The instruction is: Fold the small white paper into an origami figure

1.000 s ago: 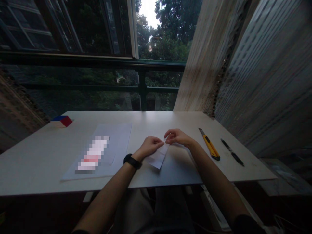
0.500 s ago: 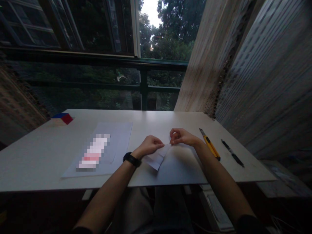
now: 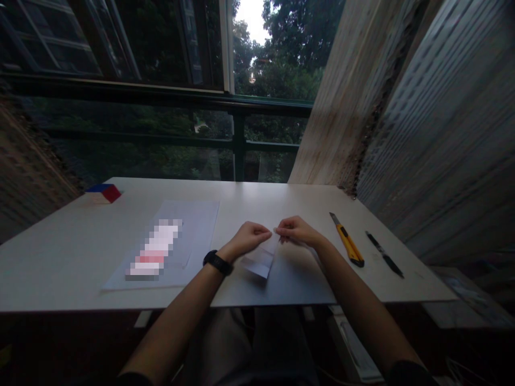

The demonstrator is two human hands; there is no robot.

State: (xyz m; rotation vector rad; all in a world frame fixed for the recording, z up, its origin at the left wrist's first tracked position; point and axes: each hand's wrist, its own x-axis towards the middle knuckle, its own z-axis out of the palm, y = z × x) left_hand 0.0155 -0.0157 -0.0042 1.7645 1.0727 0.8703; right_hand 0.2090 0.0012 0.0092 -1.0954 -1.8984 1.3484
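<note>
Both of my hands meet over the middle of the white table (image 3: 60, 257). My left hand (image 3: 248, 239), with a black watch on its wrist, pinches the far end of a small folded strip of white paper (image 3: 260, 260). My right hand (image 3: 296, 231) pinches the same end from the right, fingertips almost touching the left ones. The strip hangs toward me, its near end just above a large grey sheet (image 3: 298, 279) lying under my hands.
A white printed sheet (image 3: 189, 236) lies to the left. A red and blue cube (image 3: 103, 192) sits at the far left corner. A yellow utility knife (image 3: 347, 246) and a black pen (image 3: 384, 254) lie to the right. A window railing and a curtain stand behind.
My right hand has drawn back toward the left hand after moving slightly apart, and the paper strip now looks shorter and more folded. The view has shifted a little.
</note>
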